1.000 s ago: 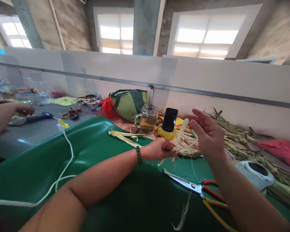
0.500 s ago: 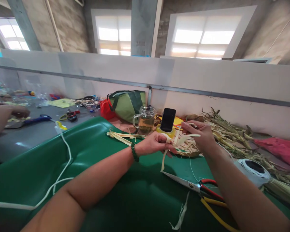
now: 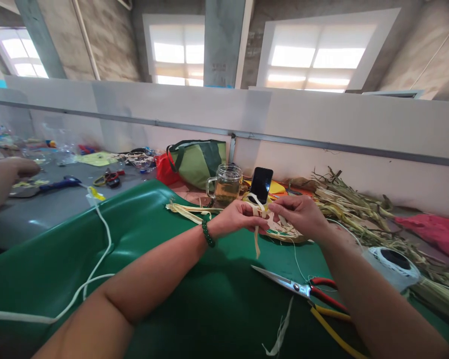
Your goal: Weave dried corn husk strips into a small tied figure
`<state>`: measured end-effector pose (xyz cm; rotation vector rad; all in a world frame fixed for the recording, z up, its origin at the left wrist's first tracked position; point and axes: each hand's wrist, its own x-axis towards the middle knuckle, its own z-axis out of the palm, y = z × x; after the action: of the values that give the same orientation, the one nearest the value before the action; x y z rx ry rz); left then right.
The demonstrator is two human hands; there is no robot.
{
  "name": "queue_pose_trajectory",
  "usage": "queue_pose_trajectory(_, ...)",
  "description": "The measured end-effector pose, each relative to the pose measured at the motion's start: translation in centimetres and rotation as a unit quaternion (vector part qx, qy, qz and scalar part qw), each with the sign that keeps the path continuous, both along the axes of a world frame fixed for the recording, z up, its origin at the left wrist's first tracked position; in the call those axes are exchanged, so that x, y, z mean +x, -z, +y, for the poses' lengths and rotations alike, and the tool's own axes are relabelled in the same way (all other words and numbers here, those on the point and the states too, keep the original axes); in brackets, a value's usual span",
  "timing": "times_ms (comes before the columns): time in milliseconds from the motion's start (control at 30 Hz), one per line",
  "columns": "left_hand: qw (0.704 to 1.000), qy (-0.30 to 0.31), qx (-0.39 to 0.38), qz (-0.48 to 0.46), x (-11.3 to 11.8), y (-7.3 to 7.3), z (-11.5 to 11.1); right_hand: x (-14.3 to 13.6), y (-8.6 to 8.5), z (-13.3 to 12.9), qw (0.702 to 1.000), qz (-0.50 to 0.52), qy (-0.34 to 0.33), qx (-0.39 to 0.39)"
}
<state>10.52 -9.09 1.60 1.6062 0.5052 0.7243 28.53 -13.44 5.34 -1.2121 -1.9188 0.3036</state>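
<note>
My left hand, with a green bead bracelet at its wrist, is closed on a pale strip of husk that hangs below the fingers. Just to its right, my right hand pinches the same pale husk material, its fingertips close to the left ones. One strip curls up in a loop between the hands. Behind them lies a round shallow tray of pale pieces, partly hidden. Scissors with red and yellow handles rest on the green mat below the hands.
A glass mug of amber liquid and an upright phone stand behind the hands. Dried husks and a string spool lie right. A green bag is behind. Another person's hand is far left.
My right hand has moved left and slightly down, nearer my left hand. The pale strip that stuck out toward the right now loops upward between the hands.
</note>
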Motion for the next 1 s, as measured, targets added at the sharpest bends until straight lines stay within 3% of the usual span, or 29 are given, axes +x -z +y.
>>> queue_pose_trajectory(100, 1.0, 0.006, 0.002, -0.002, -0.1, 0.0, 0.0, 0.1, 0.0, 0.3, 1.0, -0.005, -0.008, -0.012)
queue_pose_trajectory(267, 1.0, 0.005, -0.008, -0.023, -0.2, -0.3, 0.2, 1.3, 0.8, 1.3, 0.996, 0.075, 0.023, -0.038)
queue_pose_trajectory(467, 0.995, -0.042, -0.045, -0.077, 0.0, -0.1, 0.5, 2.5, 1.5, 2.7, 0.989, 0.138, 0.048, -0.032)
queue_pose_trajectory(600, 0.989, -0.081, -0.069, -0.101, 0.0, 0.1, 0.8, 1.8, 1.7, 2.3, 0.973, 0.138, 0.127, 0.134)
queue_pose_trajectory(667, 0.984, -0.1, -0.076, -0.127, 0.0, 0.1, 0.9, 1.0, 1.8, 1.7, 0.968, 0.121, 0.141, 0.17)
queue_pose_trajectory(767, 0.976, -0.115, -0.076, -0.167, 0.1, -0.1, 0.7, -0.7, 2.2, 0.9, 0.998, 0.021, 0.036, 0.049)
queue_pose_trajectory(833, 0.974, -0.121, -0.071, -0.175, 0.1, -0.2, 0.6, -1.8, 2.8, 0.8, 0.999, -0.023, -0.029, -0.021)
queue_pose_trajectory(1000, 0.972, -0.141, -0.073, -0.173, 0.4, 0.1, 0.6, -2.7, 4.1, 1.4, 0.996, -0.018, -0.056, -0.061)
